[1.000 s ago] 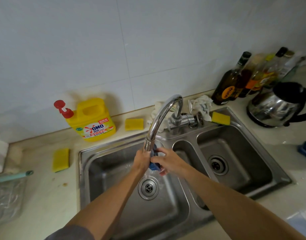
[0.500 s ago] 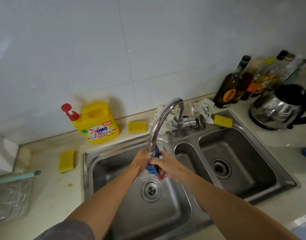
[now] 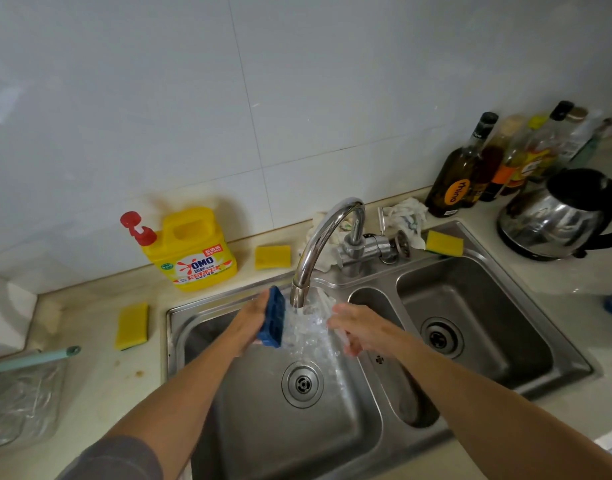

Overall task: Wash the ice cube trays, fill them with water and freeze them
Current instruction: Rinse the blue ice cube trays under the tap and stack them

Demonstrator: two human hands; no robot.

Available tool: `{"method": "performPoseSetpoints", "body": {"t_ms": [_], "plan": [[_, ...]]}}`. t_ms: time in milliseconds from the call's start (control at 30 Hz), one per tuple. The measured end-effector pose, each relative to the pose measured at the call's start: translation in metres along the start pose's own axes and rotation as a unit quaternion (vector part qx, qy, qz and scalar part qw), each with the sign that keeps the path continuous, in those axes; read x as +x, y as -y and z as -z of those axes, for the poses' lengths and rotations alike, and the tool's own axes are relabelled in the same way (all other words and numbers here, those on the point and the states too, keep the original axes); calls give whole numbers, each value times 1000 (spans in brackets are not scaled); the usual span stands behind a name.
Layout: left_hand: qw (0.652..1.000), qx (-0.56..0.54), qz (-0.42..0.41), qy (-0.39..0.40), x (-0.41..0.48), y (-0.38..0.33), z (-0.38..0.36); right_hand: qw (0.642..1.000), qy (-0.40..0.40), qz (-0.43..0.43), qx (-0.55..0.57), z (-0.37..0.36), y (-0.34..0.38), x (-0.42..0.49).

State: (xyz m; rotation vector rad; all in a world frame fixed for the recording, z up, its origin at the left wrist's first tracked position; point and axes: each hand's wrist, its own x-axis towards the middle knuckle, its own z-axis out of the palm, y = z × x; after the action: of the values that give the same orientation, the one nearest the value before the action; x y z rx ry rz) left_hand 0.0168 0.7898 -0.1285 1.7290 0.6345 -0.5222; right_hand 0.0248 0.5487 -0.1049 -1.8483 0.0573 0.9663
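Hands have been parted since earlier: the blue plastic ice cube tray (image 3: pixel 272 318) is gripped edgewise by the left hand (image 3: pixel 250 322), left of the curved chrome faucet (image 3: pixel 318 244). What the right hand (image 3: pixel 358 327) holds cannot be told. Wet, the tray could be dropped.

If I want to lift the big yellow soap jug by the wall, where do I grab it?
Grab the yellow soap jug by the handle on its top, the bar above the cut-out hole. Come from above and the front, fingers through the hole. It stands upright with the handle up; the wall is behind it and the red pump sticks out to one side.
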Motion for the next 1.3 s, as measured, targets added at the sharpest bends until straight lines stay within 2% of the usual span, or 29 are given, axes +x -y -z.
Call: {"method": "performPoseSetpoints", "body": {"t_ms": [67,133,267,367,467,567,700,967,1200,1300], "plan": [[1000,2,-26,-10,6,10,14,999,13,-17,-43,12,-8,-2],[999,11,-50,-19,8,13,9,994,-13,-21,-109,10,-14,0],[999,-16,-39,11,8,15,-25,973,-35,-2,-226,4,-32,2],[993,-110,-10,34,8,15,-36,944,-55,-22,-324,19,-50,-7],[974,-224,24,12,7,15,-43,904,-88,-52,-416,43,-77,-24],[949,-310,34,44,4,14,-51,893,-98,-83,-431,67,-107,-45],[967,-253,32,6,5,20,-60,870,-92,-116,-470,81,-134,-72],[959,-279,34,-33,5,22,-70,813,-68,-120,-566,75,-167,-96],[950,-299,58,-67,-2,27,-69,842,-111,-99,-519,70,-171,-91],[950,-298,60,-69,-3,30,-67,841,-121,-104,-516,71,-174,-90]]}}
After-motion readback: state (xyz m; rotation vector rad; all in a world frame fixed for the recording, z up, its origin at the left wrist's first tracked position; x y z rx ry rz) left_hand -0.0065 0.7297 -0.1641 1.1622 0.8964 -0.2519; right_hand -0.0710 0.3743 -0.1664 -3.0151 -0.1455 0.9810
